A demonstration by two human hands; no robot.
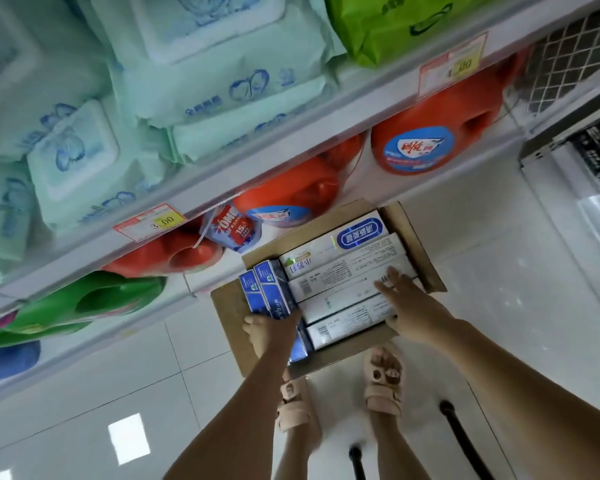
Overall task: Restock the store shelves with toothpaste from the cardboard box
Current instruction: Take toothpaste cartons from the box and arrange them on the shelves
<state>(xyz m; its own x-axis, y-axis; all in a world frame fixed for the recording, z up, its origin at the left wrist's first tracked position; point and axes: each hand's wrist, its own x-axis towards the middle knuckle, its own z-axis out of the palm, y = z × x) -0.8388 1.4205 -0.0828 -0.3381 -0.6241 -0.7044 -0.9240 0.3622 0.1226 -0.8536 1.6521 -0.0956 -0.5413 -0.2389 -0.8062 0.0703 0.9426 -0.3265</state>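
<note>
Near, at 6 o'clock: feet in tan strap sandals (385,382) on shiny white floor tiles (153,358). Just past them sits the open brown cardboard box (413,244), at approx 5 o'clock. L hand (269,330) curls round two blue toothpaste boxes (269,292) at its 9 o'clock end. R hand (409,306) lies flat w/ fingers straight & spread on the long white toothpaste boxes (343,271), holding nothing. The box looks nearly full. Far, 10 to 1 o'clock: white store shelves (291,133) w/ soft green wipe packs (73,168) & big orange soap jugs (426,140). No toothpaste shows there, so I think the job's barely begun.
</note>
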